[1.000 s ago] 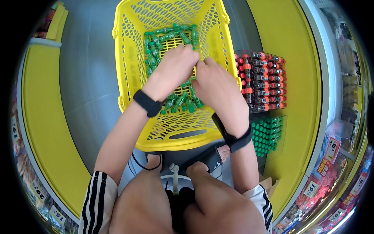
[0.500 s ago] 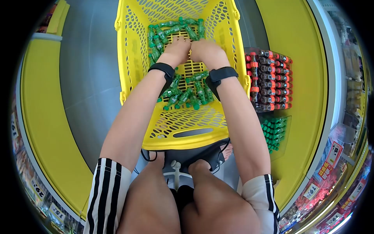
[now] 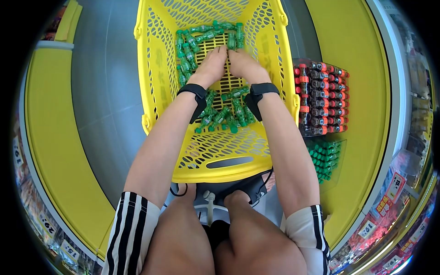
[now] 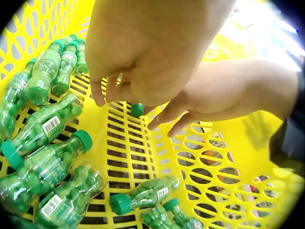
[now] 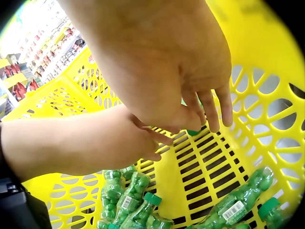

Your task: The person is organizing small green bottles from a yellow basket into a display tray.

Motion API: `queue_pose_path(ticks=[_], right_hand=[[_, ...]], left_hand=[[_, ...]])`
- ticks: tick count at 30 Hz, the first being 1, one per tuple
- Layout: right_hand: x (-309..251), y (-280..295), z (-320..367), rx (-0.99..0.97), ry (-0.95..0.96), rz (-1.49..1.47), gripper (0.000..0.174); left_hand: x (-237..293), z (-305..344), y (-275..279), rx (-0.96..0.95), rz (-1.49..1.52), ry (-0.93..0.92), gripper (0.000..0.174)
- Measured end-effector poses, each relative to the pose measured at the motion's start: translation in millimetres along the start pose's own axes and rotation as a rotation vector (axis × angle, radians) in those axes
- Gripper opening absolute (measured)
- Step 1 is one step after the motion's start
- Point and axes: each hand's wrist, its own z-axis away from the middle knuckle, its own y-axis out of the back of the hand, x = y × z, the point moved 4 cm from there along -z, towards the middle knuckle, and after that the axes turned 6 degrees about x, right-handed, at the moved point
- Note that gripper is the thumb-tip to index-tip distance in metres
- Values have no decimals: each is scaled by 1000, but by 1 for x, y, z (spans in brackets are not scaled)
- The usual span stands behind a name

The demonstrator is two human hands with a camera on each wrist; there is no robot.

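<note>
Here, I see the left hand point(image 3: 211, 62) and right hand point(image 3: 243, 64) inside a yellow perforated plastic basket point(image 3: 215, 151). Their loosely curled fingers point(image 4: 97, 95) meet around a small green bottle cap point(image 4: 137, 110). I cannot tell whether either hand grips it.

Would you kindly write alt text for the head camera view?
The left hand and right hand reach together into a yellow basket scattered with small green bottles. Packs of red-capped bottles sit on a yellow shelf beside it.
</note>
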Motion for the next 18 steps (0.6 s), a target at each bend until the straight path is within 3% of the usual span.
queue_pose_path(ticks=[3, 6, 10, 12, 13, 15, 18], right_hand=[[-10, 1, 7, -133, 5, -80, 44], [-9, -9, -2, -96, 62, -274, 46], [-9, 7, 6, -104, -20, -335, 49], [-4, 5, 2, 96, -157, -172, 41], [-2, 1, 1, 95, -158, -170, 41], [0, -3, 3, 225, -130, -97, 41], [6, -10, 11, 201, -94, -18, 36]], left_hand=[[-5, -2, -1, -47, 35, 53, 50], [-7, -2, 0, -43, 21, 193, 53], [-4, 6, 0, -12, -33, 176, 58], [-3, 8, 0, 13, -168, 130, 57], [-3, 9, -1, 13, -166, 130, 57], [-4, 12, 0, 98, -146, 101, 39], [-4, 15, -1, 46, -216, 63, 31]])
